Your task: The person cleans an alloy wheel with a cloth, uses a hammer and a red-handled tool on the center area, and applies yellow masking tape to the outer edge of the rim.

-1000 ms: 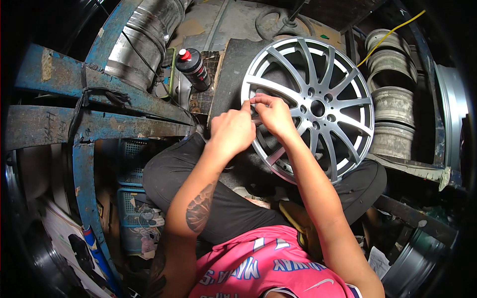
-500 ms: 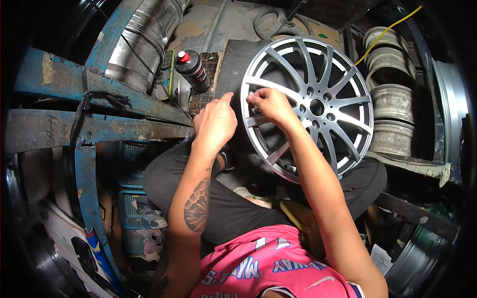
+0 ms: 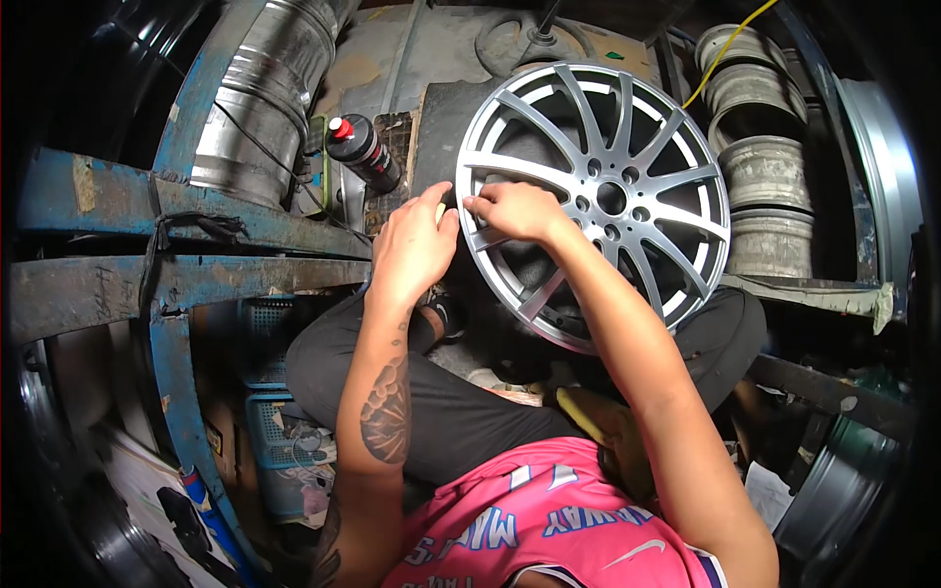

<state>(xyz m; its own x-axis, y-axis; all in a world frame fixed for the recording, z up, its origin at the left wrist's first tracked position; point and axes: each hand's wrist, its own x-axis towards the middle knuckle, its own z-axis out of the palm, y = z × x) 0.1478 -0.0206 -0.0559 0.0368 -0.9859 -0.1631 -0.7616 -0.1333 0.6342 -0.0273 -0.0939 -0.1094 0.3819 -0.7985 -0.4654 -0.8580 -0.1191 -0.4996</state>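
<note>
A person in a pink shirt (image 3: 559, 519) and dark trousers (image 3: 441, 412) sits on the floor with a silver alloy wheel (image 3: 598, 196) stood upright and tilted back against their knees, its spoked face turned up toward them. The wheel sits in the middle of the scene, just in front of the lap, its lower rim hidden behind the right forearm.

The left hand (image 3: 417, 245) lies flat against the wheel's left rim, fingers stretched out together and pointing up, the palm pressed to the outer edge. The right hand (image 3: 515, 208) rests on the spokes just beside it, fingers curled and bunched at the tips near the rim; whether they pinch something small there is too fine to tell. The two hands nearly touch.

Left of the wheel, a dark spray can with a red and white cap (image 3: 361, 152) lies tilted against a ribbed metal duct (image 3: 255, 98). A worn blue steel frame (image 3: 176, 206) crosses the left side, with a blue plastic crate (image 3: 279, 441) underneath it. To the right, behind the wheel, several bare grey wheel rims (image 3: 760, 147) are stacked one on another, a yellow cable (image 3: 730, 54) trailing over the top.
</note>
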